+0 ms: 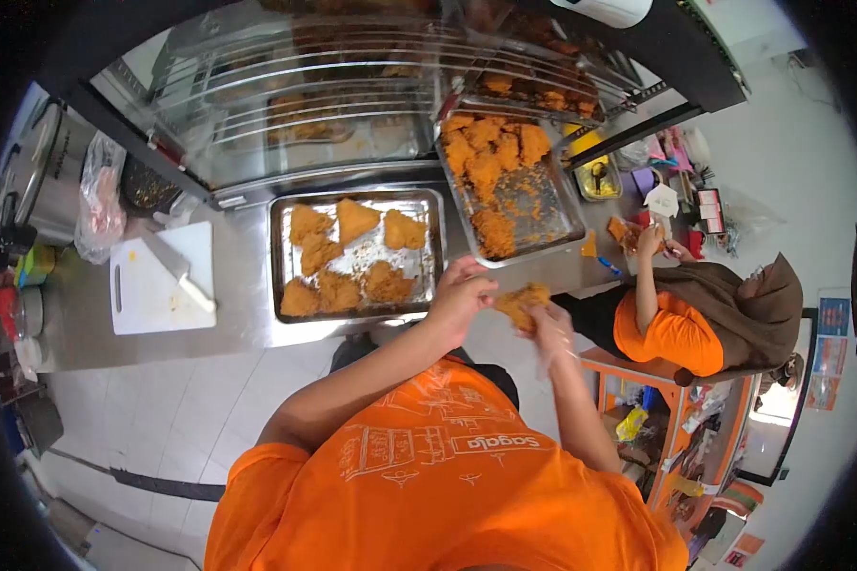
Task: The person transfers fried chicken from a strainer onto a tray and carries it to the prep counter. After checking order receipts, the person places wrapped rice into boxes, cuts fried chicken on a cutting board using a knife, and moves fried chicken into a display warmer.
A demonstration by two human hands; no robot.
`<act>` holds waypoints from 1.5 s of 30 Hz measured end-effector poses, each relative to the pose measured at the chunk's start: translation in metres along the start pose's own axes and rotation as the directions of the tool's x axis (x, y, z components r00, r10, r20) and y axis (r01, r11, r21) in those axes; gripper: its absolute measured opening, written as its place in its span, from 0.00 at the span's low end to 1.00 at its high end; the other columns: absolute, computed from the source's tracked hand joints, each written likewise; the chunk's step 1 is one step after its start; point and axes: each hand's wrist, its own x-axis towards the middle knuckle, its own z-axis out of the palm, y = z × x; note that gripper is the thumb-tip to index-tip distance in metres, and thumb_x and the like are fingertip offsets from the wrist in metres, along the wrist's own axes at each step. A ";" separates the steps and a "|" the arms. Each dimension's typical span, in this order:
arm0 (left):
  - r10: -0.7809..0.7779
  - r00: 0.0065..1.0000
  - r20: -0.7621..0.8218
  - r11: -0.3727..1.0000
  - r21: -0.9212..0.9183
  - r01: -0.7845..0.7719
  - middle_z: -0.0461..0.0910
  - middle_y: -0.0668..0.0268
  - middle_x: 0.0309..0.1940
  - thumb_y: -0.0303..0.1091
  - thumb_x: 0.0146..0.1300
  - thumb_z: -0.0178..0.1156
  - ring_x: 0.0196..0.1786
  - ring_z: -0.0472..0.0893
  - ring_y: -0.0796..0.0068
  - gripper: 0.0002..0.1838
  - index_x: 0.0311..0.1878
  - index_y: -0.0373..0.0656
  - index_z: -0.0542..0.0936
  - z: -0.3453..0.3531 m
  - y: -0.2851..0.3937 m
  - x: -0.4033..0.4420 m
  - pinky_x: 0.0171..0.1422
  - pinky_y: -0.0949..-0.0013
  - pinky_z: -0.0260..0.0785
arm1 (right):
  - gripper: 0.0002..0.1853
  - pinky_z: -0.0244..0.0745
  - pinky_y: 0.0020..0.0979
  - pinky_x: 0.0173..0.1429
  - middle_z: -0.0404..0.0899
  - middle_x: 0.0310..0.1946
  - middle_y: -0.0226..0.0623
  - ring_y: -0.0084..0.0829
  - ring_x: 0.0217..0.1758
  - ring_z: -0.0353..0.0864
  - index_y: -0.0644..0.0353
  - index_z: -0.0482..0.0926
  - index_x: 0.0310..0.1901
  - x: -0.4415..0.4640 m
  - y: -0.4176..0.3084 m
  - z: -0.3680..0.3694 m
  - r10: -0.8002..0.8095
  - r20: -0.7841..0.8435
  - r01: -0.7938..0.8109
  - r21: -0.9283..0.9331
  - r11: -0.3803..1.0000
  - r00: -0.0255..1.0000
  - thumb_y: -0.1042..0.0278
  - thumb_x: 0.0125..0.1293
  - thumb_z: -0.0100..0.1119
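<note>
Where the display cabinet [719, 62] stands along the far side, its wire shelves hold trays of fried food behind the glass. Before it runs our steel counter [243, 295], with a co-worker [671, 328] in an orange shirt and brown head covering at its right end, well apart from us and busy with both hands over the counter.

Two metal trays are nearest us: the left tray [360, 317] carries seven fried pieces over scattered crumbs, and the right tray [573, 207], set at an angle, has pieces heaped at its far end and down its left side, with crumbs across the rest. To the left lies a white cutting board [152, 309], a knife [179, 272] resting aslant on it.

Our right hand [550, 330], in a clear glove, is closed round a golden fried piece [521, 306] just off the near edge of the right tray. Our left hand [462, 303] has its fingers bent beside that piece; we cannot tell whether they touch it or how far they close.
</note>
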 end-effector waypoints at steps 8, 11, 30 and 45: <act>0.020 0.981 -0.195 0.991 0.135 0.007 0.77 0.70 0.40 0.29 0.67 0.66 0.34 0.77 0.83 0.15 0.53 0.45 0.74 0.002 -0.007 0.020 0.32 0.75 0.68 | 0.22 0.81 0.41 0.57 0.87 0.47 0.50 0.42 0.52 0.87 0.61 0.83 0.58 0.012 -0.173 0.003 -0.666 0.186 0.413 -0.888 0.200 0.722 0.64 0.63 0.66; 0.058 0.979 -0.194 0.983 0.181 -0.023 0.78 0.70 0.41 0.27 0.68 0.66 0.34 0.76 0.82 0.13 0.53 0.46 0.74 0.002 -0.009 0.023 0.32 0.74 0.68 | 0.18 0.79 0.47 0.59 0.84 0.47 0.52 0.49 0.54 0.84 0.62 0.82 0.54 0.067 -0.183 0.032 -0.754 0.324 0.464 -0.885 -0.029 0.571 0.66 0.64 0.64; 0.097 0.986 -0.134 0.995 0.019 -0.096 0.77 0.71 0.45 0.27 0.67 0.63 0.38 0.78 0.80 0.23 0.63 0.44 0.71 0.021 -0.003 -0.003 0.37 0.74 0.69 | 0.21 0.72 0.44 0.70 0.76 0.63 0.56 0.50 0.65 0.78 0.65 0.75 0.62 0.043 -0.040 0.155 -0.389 0.722 0.817 -0.543 0.194 0.572 0.65 0.72 0.52; 0.052 0.983 -0.178 0.998 0.031 -0.048 0.79 0.71 0.36 0.29 0.70 0.63 0.28 0.75 0.85 0.12 0.53 0.42 0.75 0.023 0.016 0.000 0.27 0.81 0.65 | 0.18 0.75 0.45 0.62 0.83 0.53 0.49 0.52 0.57 0.80 0.55 0.79 0.61 -0.009 -0.081 0.007 -0.403 0.694 0.802 -0.494 0.337 0.597 0.60 0.74 0.58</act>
